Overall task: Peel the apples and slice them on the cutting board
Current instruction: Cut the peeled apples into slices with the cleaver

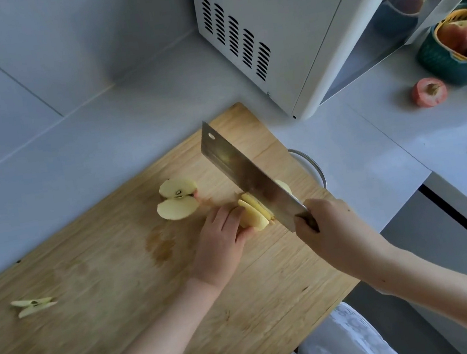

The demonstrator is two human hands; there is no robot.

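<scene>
Nearest the camera, a core scrap (32,305) lies alone at the left end of the cutting board (112,326). Up the board, and here is the action: slicing is in full flow. The left hand (219,238) curls its grip over a peeled apple piece (250,216), pinning it to the wood, thumb at its near side. The right hand (324,224) has its grip closed round the handle of the cleaver (243,172), whose blade stands down in the fruit with thin slices fanned against its left face.

The next move, on this evidence, calls for a lift of the blade, a small shift toward the left hand and a straight drop, while those knuckles creep back.

Just beyond, two more peeled pieces (177,202) wait, one showing its seeds. A metal rim (312,166) peeks past the board's far edge; whatever it belongs to is hidden. Out on the counter (370,144) sits an unpeeled apple (429,91), near a green basket (437,64) of reddish fruit, cut off at the frame, beside the microwave (296,34).

The blade hides the finished slices behind it, and how close the left fingertips sit to the edge cannot be told.
</scene>
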